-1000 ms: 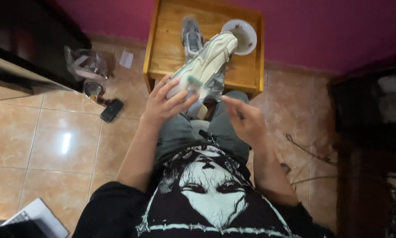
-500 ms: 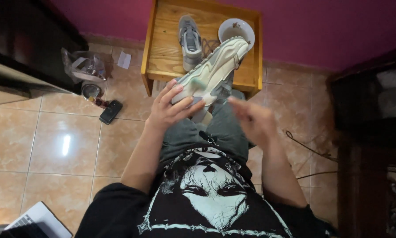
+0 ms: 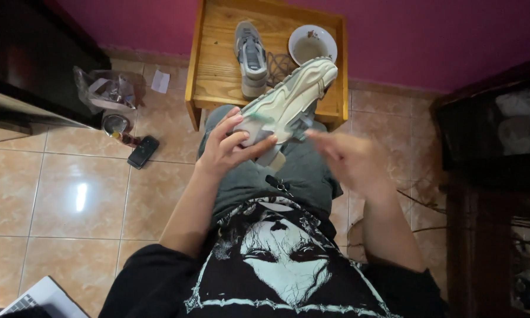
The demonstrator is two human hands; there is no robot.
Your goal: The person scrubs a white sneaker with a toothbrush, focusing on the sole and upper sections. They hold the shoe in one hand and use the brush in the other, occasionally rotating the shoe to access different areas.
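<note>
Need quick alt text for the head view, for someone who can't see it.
A seated person's left hand grips a pale sneaker sole-up over their lap, while the right hand, blurred, hovers open beside it. Ahead, a wooden stand holds the second sneaker and a white bowl.

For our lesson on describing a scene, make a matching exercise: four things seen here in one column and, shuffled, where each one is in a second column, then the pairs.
Things:
1. cream sneaker
2. grey sneaker
3. white bowl
4. black phone

Places:
A. lying on the tiled floor
B. held sole-up in the left hand
C. at the back right of the wooden table
D. standing on the wooden table, left of the bowl

Pairs: 1-B, 2-D, 3-C, 4-A
</note>
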